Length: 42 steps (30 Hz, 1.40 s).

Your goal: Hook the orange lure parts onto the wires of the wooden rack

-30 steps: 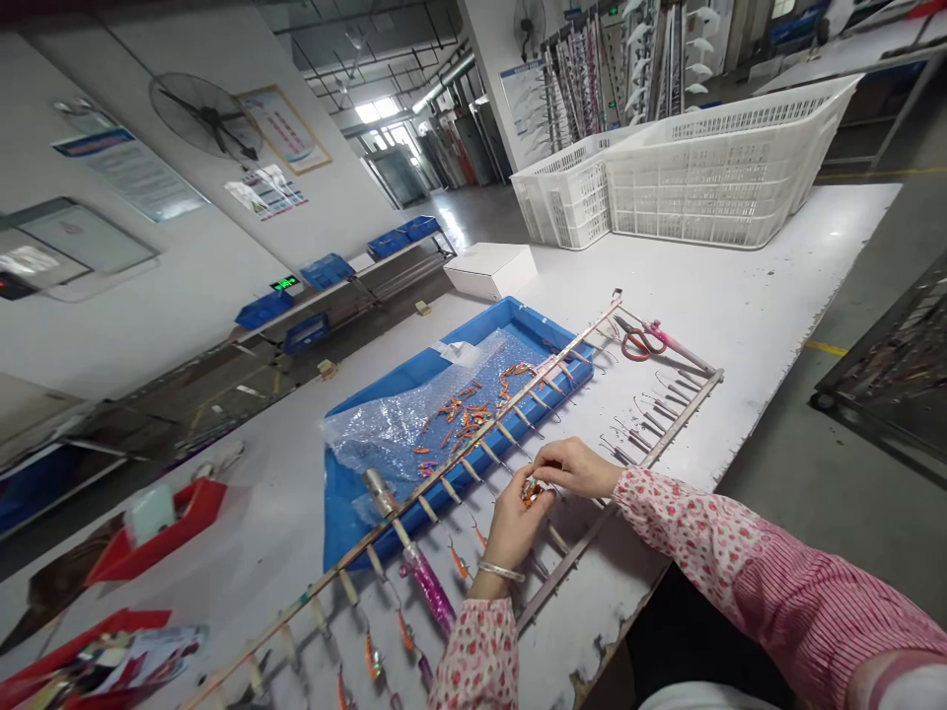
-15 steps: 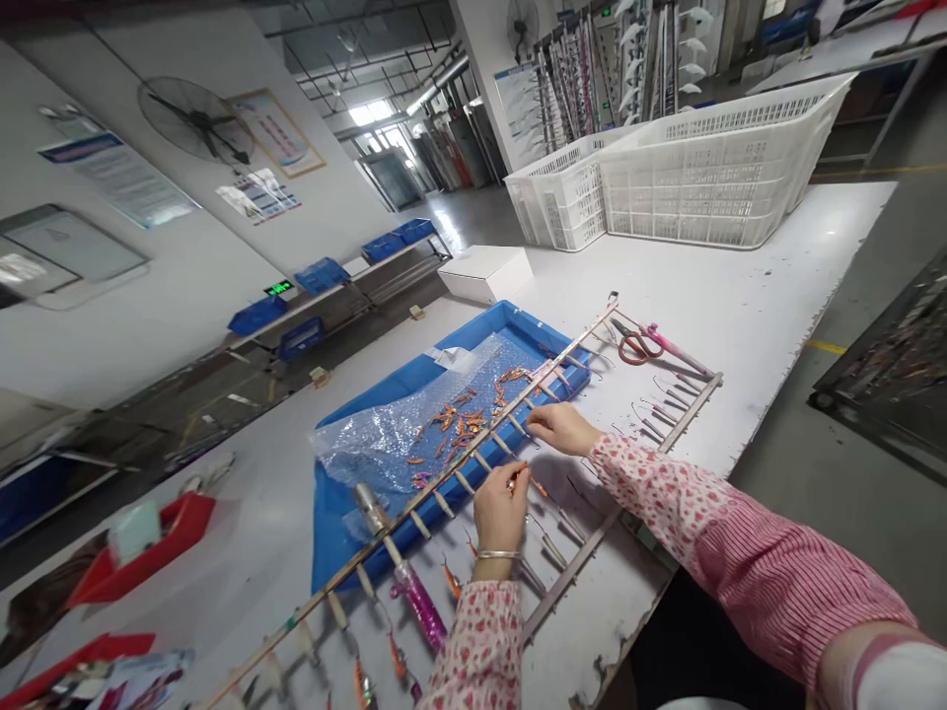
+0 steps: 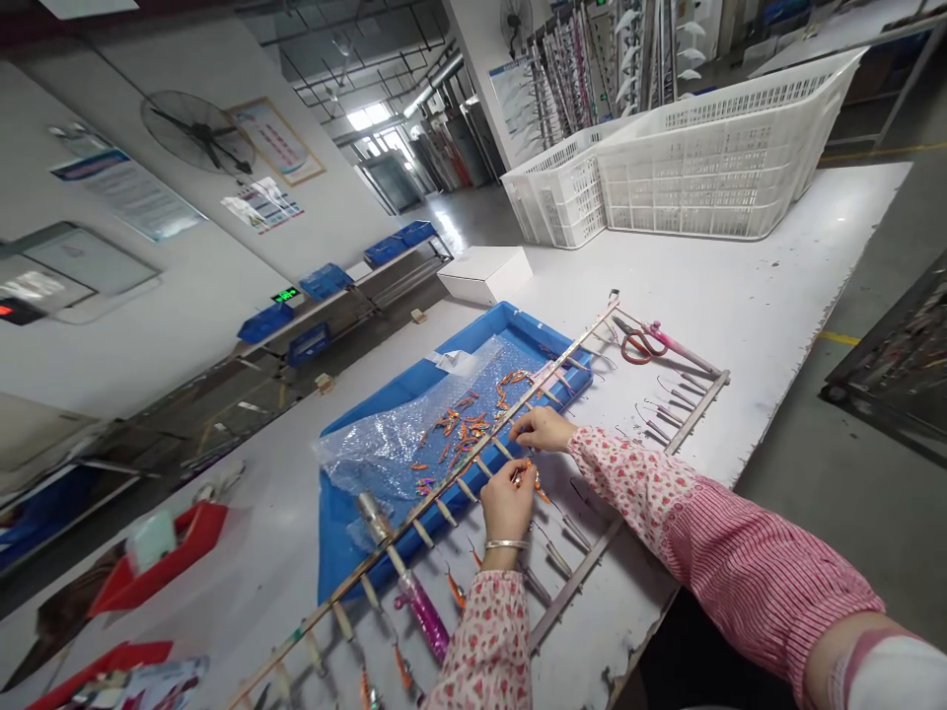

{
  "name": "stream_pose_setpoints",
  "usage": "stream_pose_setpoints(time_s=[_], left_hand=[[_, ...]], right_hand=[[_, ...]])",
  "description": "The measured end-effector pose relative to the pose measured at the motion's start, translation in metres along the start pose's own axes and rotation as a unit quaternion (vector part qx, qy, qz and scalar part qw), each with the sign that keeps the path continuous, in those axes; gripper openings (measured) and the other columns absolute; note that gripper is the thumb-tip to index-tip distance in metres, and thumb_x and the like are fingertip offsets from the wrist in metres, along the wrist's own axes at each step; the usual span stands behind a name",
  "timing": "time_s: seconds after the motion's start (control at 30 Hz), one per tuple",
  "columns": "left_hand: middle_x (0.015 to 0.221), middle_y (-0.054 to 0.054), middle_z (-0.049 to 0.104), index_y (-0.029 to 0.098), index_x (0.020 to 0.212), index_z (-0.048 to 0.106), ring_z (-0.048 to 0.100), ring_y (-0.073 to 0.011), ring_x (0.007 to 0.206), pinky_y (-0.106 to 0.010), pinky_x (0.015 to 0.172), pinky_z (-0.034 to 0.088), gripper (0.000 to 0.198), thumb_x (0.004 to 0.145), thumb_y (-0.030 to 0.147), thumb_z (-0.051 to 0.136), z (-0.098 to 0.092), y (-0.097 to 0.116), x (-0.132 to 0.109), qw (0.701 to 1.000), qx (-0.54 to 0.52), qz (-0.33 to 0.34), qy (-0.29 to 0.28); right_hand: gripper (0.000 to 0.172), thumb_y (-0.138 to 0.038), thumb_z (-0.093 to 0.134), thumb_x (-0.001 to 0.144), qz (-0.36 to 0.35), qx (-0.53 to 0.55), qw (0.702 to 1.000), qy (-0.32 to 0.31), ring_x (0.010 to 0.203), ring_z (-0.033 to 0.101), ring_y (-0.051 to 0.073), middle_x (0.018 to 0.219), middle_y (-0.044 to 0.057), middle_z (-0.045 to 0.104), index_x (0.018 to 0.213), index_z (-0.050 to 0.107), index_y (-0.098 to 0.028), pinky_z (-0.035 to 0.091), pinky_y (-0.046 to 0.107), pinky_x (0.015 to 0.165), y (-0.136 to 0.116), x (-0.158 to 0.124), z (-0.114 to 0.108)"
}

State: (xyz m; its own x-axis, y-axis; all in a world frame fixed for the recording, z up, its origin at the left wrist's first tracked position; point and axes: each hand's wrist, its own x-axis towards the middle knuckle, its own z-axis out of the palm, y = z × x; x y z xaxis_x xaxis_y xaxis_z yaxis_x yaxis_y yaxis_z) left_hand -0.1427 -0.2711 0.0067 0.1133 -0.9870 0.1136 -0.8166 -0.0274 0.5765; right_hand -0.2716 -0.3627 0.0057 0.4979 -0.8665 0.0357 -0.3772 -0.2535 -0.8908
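My left hand (image 3: 507, 508), with a bangle at its wrist, is closed on small orange fishing lures (image 3: 527, 475) that show between its fingertips. Just beyond it, my right hand (image 3: 546, 430) has its fingers pinched together over the wooden rack's pegs; whatever they grip is too small to make out. The long rail of the rack (image 3: 435, 490) runs under both hands, with short pegs and wire hooks along it. Several orange lures (image 3: 403, 671) hang from its near end. Behind the rail, more orange lures (image 3: 468, 431) lie on bubble wrap (image 3: 385, 449) in a blue tray (image 3: 436, 370).
Red-handled scissors (image 3: 642, 345) lie at the rack's far end. A glittery purple tube (image 3: 423, 613) crosses the rail near me. White plastic baskets (image 3: 685, 182) and a white box (image 3: 484, 274) stand farther back. Red bins (image 3: 159, 562) sit at the left.
My right hand has moved left along the rail, closer to my left hand. The left hand still holds orange lures, and the view has shifted slightly.
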Motion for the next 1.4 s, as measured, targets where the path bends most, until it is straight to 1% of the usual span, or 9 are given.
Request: stream_pose_setpoints(time_s=[0.17, 0.3, 0.47, 0.53, 0.63, 0.73, 0.9, 1.07, 1.4], left_hand=[[0.073, -0.004, 0.069, 0.018, 0.079, 0.066, 0.062, -0.0174, 0.068, -0.026, 0.066, 0.042, 0.025, 0.074, 0.039, 0.053, 0.001, 0.005, -0.002, 1.000, -0.014, 0.004, 0.010], [0.073, -0.003, 0.069, 0.018, 0.079, 0.066, 0.060, -0.0167, 0.066, -0.026, 0.064, 0.040, 0.025, 0.075, 0.037, 0.051, 0.002, 0.007, -0.004, 1.000, 0.002, 0.021, -0.007], [0.075, -0.005, 0.069, 0.016, 0.077, 0.068, 0.060, -0.0180, 0.069, -0.027, 0.065, 0.042, 0.028, 0.071, 0.038, 0.052, -0.003, 0.006, -0.001, 0.997, -0.054, -0.006, -0.048], [0.075, -0.005, 0.069, 0.015, 0.076, 0.069, 0.060, -0.0184, 0.070, -0.027, 0.066, 0.042, 0.030, 0.070, 0.039, 0.053, -0.005, 0.008, 0.001, 0.995, -0.069, -0.005, -0.067], [0.070, -0.004, 0.067, 0.014, 0.074, 0.069, 0.058, -0.0170, 0.067, -0.026, 0.064, 0.039, 0.028, 0.070, 0.037, 0.052, -0.004, 0.013, 0.004, 0.995, -0.050, 0.008, -0.090], [0.064, -0.002, 0.064, 0.015, 0.072, 0.069, 0.054, -0.0142, 0.061, -0.024, 0.059, 0.035, 0.027, 0.073, 0.034, 0.050, 0.001, 0.017, 0.004, 0.994, -0.015, 0.032, -0.105], [0.058, 0.000, 0.059, 0.016, 0.070, 0.066, 0.049, -0.0117, 0.056, -0.022, 0.057, 0.030, 0.025, 0.077, 0.031, 0.047, 0.004, 0.017, -0.004, 0.990, 0.040, 0.073, -0.115], [0.059, 0.000, 0.059, 0.016, 0.070, 0.064, 0.047, -0.0113, 0.056, -0.022, 0.056, 0.029, 0.026, 0.078, 0.032, 0.045, 0.003, 0.017, -0.012, 0.988, 0.049, 0.088, -0.121], [0.062, 0.000, 0.061, 0.018, 0.069, 0.062, 0.049, -0.0115, 0.057, -0.022, 0.056, 0.028, 0.024, 0.080, 0.029, 0.044, 0.007, 0.019, -0.019, 0.985, 0.068, 0.096, -0.126]], right_hand=[[0.018, -0.016, 0.058, 0.074, -0.015, -0.056, 0.998, 0.023, 0.059, 0.059, 0.009, 0.060, -0.004, 0.062, 0.088, 0.070, -0.019, 0.042, 0.018, 0.065, -0.002, -0.002, 0.003], [0.019, -0.017, 0.056, 0.078, -0.035, -0.139, 0.989, 0.047, 0.073, 0.061, 0.013, 0.073, 0.000, 0.066, 0.090, 0.069, -0.021, 0.041, 0.019, 0.070, -0.010, -0.005, 0.004], [0.026, -0.025, 0.042, 0.089, -0.075, -0.265, 0.956, 0.099, 0.083, 0.060, 0.017, 0.087, 0.008, 0.066, 0.097, 0.066, -0.017, 0.040, 0.024, 0.073, -0.016, -0.040, -0.007], [0.029, -0.031, 0.044, 0.087, -0.053, -0.301, 0.951, 0.048, 0.078, 0.061, 0.019, 0.079, 0.011, 0.066, 0.087, 0.067, -0.014, 0.041, 0.025, 0.068, -0.012, -0.063, -0.012], [0.029, -0.036, 0.056, 0.078, 0.008, -0.334, 0.938, -0.094, 0.070, 0.062, 0.022, 0.069, 0.013, 0.065, 0.074, 0.069, -0.011, 0.040, 0.026, 0.058, 0.001, -0.096, -0.008], [0.020, -0.026, 0.055, 0.077, 0.008, -0.304, 0.944, -0.131, 0.073, 0.062, 0.021, 0.072, 0.011, 0.067, 0.079, 0.070, -0.013, 0.040, 0.025, 0.060, 0.015, -0.116, 0.005], [0.016, -0.022, 0.057, 0.075, 0.021, -0.179, 0.983, -0.037, 0.068, 0.059, 0.014, 0.072, 0.004, 0.067, 0.085, 0.068, -0.017, 0.038, 0.021, 0.062, 0.029, -0.123, 0.019], [0.010, -0.022, 0.064, 0.067, 0.037, -0.117, 0.992, 0.035, 0.059, 0.053, 0.010, 0.064, 0.000, 0.063, 0.075, 0.064, -0.016, 0.032, 0.019, 0.054, 0.036, -0.122, 0.025], [0.010, -0.020, 0.067, 0.063, 0.033, -0.039, 0.997, 0.060, 0.053, 0.046, 0.007, 0.058, -0.003, 0.057, 0.070, 0.062, -0.014, 0.029, 0.017, 0.051, 0.043, -0.121, 0.028]])
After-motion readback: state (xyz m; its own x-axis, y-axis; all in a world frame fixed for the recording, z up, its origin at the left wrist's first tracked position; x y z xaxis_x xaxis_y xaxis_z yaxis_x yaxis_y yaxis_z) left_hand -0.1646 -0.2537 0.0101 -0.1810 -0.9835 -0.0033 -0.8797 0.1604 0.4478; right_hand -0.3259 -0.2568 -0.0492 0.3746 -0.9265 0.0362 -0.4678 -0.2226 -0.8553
